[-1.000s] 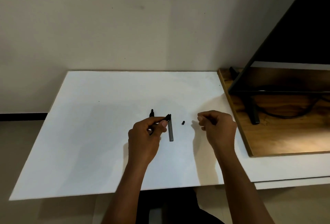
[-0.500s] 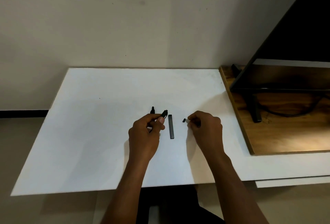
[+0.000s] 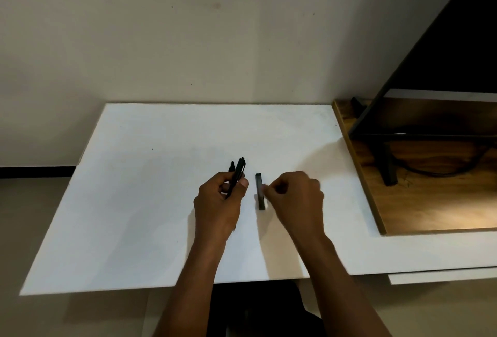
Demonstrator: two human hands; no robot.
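Fingers of the left hand point(image 3: 217, 202) grip a black pen point(image 3: 239, 172), its length aimed at the white board's point(image 3: 134, 202) far edge. The right hand point(image 3: 293, 196) is curled beside the grey bar point(image 3: 259, 183); its grasp is unclear.

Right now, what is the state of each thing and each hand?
left hand, gripping the black pen.
black pen, held tilted.
right hand, fingers curled by the grey bar; grip unclear.
grey bar, flat on the white board.
black part, lying behind the pen.
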